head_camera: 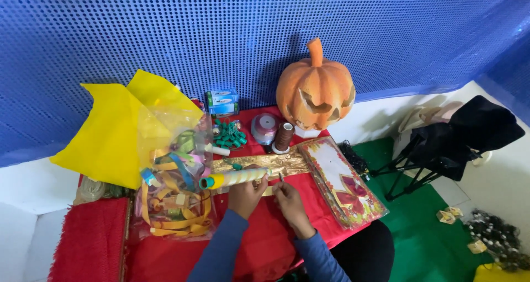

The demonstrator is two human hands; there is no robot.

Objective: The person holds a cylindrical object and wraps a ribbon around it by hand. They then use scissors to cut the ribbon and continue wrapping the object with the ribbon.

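At the middle of the red surface [259, 243], much is hard to read: the right hand [288, 196] pinches something thin and pale in its fingers, too small to name, and the near edge of the surface is cut off by the picture's bottom along with both blue sleeves. The left hand [247, 193] has its fingers closed round one end of a roll [234, 178], which hides that end.

The roll lies level across the middle, cream with faint stripes, then a yellow band and a green cap at its far left end. Just behind it a gold foil strip [265, 163] stretches sideways.

At the left edge a clear bag [174, 177] holds curled paper strips, with a yellow sheet [110, 130] beside it. Along the back edge stand a small box [222, 101], green clips [229, 134], a ribbon spool [265, 127], a brown thread spool [284, 137] and an orange pumpkin [316, 91]. A patterned packet [342, 182] lies at the right edge.

A blue perforated wall [265, 33] rises behind; a black folding stool [441, 149] stands on green floor [430, 238] to the right.
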